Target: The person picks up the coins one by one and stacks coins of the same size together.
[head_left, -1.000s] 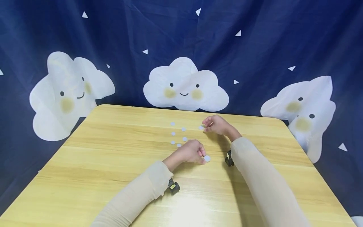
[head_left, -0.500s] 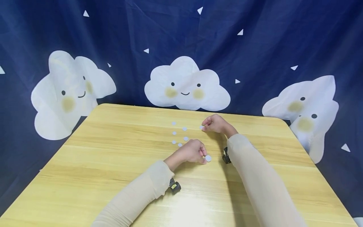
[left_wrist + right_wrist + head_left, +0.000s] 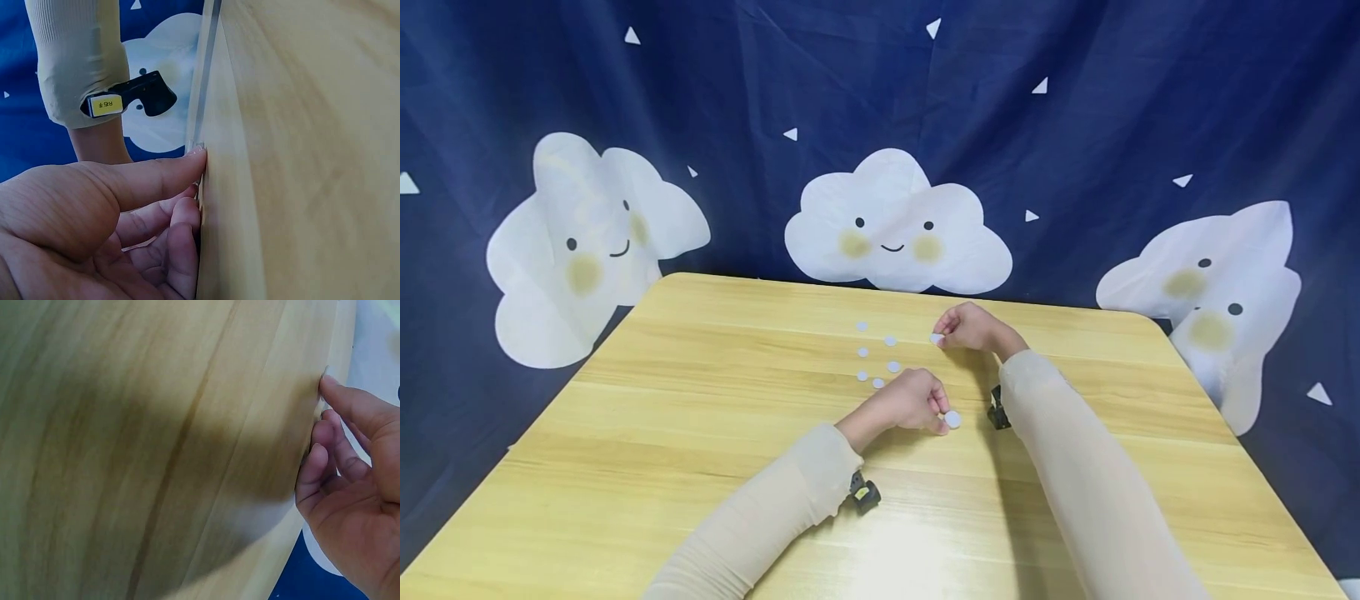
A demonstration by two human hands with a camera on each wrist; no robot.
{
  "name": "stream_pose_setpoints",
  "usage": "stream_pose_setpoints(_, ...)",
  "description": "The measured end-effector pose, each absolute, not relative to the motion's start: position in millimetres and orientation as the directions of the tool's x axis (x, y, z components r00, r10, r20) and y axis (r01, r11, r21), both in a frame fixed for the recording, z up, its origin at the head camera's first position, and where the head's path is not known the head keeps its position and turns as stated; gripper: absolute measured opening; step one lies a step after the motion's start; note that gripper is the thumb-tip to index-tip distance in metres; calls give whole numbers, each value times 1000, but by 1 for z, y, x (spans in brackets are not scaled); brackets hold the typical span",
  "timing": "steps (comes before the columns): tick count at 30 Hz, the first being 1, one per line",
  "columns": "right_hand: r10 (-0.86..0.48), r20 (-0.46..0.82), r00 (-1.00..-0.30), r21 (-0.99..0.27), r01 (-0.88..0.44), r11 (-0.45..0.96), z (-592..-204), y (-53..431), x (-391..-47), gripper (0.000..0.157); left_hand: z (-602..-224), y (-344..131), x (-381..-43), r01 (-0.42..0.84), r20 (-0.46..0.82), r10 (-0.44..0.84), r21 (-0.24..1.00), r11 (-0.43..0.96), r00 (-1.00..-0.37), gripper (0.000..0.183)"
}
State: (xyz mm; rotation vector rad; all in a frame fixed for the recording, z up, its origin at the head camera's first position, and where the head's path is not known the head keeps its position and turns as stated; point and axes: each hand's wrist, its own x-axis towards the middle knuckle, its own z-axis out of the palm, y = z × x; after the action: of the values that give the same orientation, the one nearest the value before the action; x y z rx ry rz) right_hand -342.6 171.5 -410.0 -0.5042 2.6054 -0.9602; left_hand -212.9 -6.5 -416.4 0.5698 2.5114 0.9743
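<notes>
In the head view, my left hand (image 3: pixel 912 400) reaches over the middle of the table and pinches the edge of a small flat white disc (image 3: pixel 952 419). Farther back, my right hand (image 3: pixel 970 327) has thumb and index finger on another white disc (image 3: pixel 937 339), pinching its near edge right at the tabletop. The left wrist view shows the left thumb (image 3: pixel 156 181) low along the wood, its disc mostly hidden. Seen from the right wrist, the right thumb (image 3: pixel 353 403) meets the tabletop, and only a sliver of disc shows past its tip.
Left of the right hand, several more white discs lie loosely grouped, among them a far disc (image 3: pixel 862 326) and a nearer disc (image 3: pixel 893 367). The wooden table (image 3: pixel 700 433) ends at a dark blue curtain (image 3: pixel 737 100) with cloud faces. Each wrist carries a black camera (image 3: pixel 865 496).
My right forearm has swung slightly left, and the right fingertips have come in closer on their disc. The left hand keeps its pinch in place. The head view has shifted a little.
</notes>
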Motion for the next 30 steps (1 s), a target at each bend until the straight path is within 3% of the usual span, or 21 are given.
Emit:
stream_pose_setpoints(16, -529, -71, -845, -715, -327, 618, -408, 178, -336, 14, -414, -5, -212, 214, -219, 489, 700, 681, -844, 24)
stream_pose_setpoints(30, -504, -68, -861, -787, -264, 558, -410, 194, -325, 21, -414, -6, -212, 205, -217, 489, 712, 671, -845, 24)
